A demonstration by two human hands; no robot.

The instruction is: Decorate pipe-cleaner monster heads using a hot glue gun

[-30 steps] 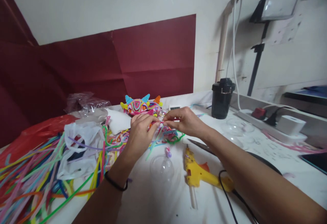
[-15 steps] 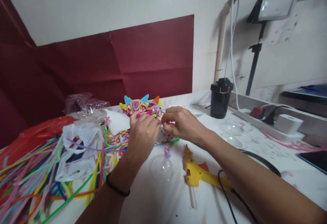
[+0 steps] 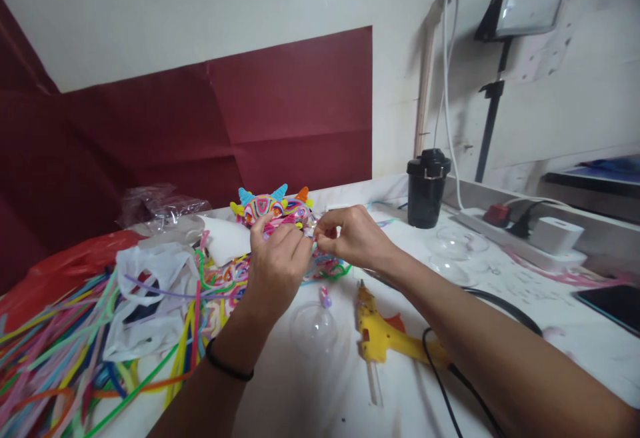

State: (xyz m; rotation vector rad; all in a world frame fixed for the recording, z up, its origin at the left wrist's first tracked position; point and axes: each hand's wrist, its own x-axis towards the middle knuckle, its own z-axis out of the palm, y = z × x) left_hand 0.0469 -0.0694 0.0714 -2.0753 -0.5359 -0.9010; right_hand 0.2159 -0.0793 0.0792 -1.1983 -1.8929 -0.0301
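white tabletop [image 3: 310, 391] crowded with craft supplies is seen beneath a dark red paper backdrop [image 3: 280, 111] fixed to a pale wall; at mid-table the left hand [image 3: 277, 261] and the right hand [image 3: 350, 238] are brought together, fingertips of both pinched shut on a small pipe-cleaner piece [image 3: 313, 233] held between them, just above a tangle of coloured loops [image 3: 325, 268]; how the piece is bent cannot be told, being mostly hidden by the fingers; a finished multicoloured horned figure [image 3: 273, 206] is set just beyond the hands; a heap of loose pipe cleaners [image 3: 65, 351] and a white plastic bag [image 3: 150, 291] are spread to the left; a clear plastic dome [image 3: 313, 325] and a yellow glue gun [image 3: 383, 338] lie near, under the right forearm, its black cord [image 3: 450, 385] trailing toward the near edge; a black lidded cup [image 3: 426, 188] and a white power strip [image 3: 530, 235] are seen far right.

risk is judged to lie chiefly with the glue gun: if hot, its nozzle could be brushed by the right forearm, or the cord snagged and the gun dragged into the dome; the small piece could also be lost into the tangle below should the pinch slip, and a wire end could prick a fingertip if twisted hard.
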